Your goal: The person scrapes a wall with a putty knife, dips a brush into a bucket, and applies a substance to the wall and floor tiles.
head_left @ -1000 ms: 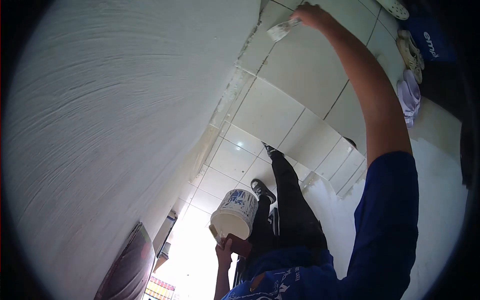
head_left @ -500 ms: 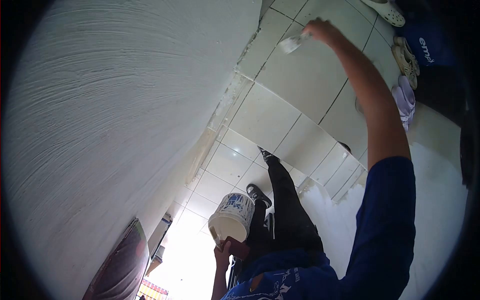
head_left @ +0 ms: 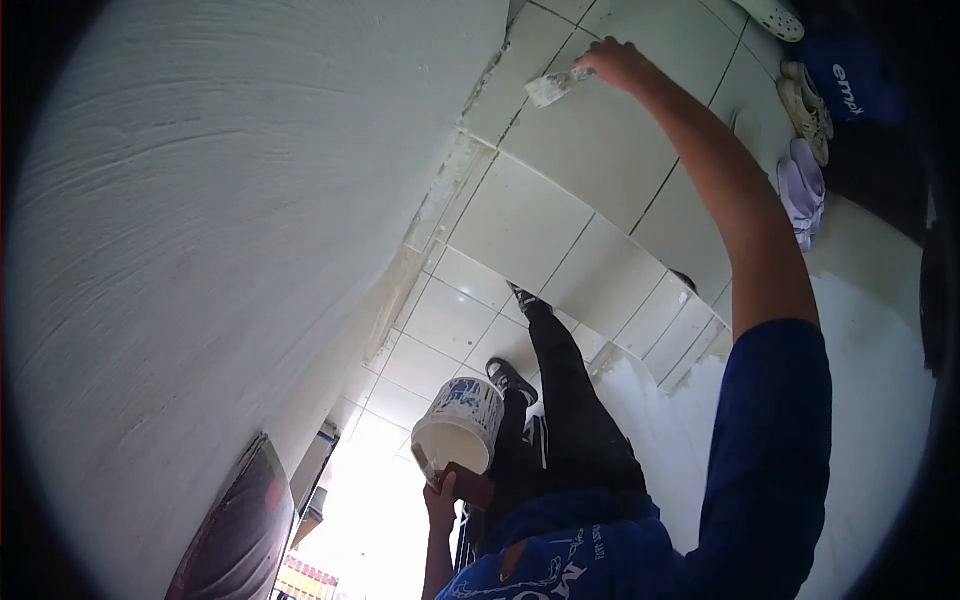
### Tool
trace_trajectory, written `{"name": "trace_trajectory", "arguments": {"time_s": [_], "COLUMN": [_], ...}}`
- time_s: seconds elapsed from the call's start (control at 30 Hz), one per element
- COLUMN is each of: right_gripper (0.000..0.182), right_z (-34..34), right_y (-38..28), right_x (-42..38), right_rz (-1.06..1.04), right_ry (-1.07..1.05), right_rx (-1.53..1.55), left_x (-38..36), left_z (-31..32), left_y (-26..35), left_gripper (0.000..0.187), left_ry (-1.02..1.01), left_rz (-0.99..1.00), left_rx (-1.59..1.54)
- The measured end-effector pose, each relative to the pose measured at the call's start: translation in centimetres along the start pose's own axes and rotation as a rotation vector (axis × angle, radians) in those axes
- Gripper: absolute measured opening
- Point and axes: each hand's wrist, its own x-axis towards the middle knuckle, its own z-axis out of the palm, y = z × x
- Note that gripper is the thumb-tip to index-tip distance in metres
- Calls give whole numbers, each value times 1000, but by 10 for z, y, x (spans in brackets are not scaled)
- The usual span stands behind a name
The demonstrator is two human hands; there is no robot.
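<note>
My right hand [head_left: 615, 62] is stretched out at the top of the view, shut on a putty knife [head_left: 553, 88] whose white-smeared blade points toward the foot of the plastered wall [head_left: 220, 230]. At the bottom, my left hand [head_left: 440, 500] grips a white bucket [head_left: 458, 425] of white paste together with a small scraper against its rim. The bucket hangs in front of my dark-trousered legs [head_left: 570, 400].
White floor tiles [head_left: 540, 220] run from the wall's base, with plaster crumbs along the joint. Sandals and slippers [head_left: 805, 110] and a dark blue bag [head_left: 850, 85] lie at the top right. A dark reddish board [head_left: 240, 530] leans at the lower left.
My right hand with the putty knife dipped to the right half a second ago and has now come back left, toward the wall's foot. The bucket stays held in my left hand.
</note>
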Motion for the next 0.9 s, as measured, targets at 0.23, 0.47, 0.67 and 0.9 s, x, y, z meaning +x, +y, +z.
{"name": "trace_trajectory", "arguments": {"time_s": [0.23, 0.47, 0.67, 0.9], "right_gripper": [23, 26, 25, 23], "right_z": [11, 40, 30, 33], "right_y": [33, -81, -114, -106], "right_x": [-28, -78, -74, -50], "right_rz": [-81, 269, 396, 357], "right_ry": [-8, 123, 170, 224], "right_rx": [110, 348, 369, 364], "left_x": [-5, 4, -10, -5], "left_z": [-5, -12, -5, -12], "left_y": [-8, -21, 5, -3], "left_gripper": [22, 26, 30, 27], "left_ry": [28, 50, -10, 9], "left_rz": [0, 37, 16, 26], "left_rx": [91, 94, 7, 42]}}
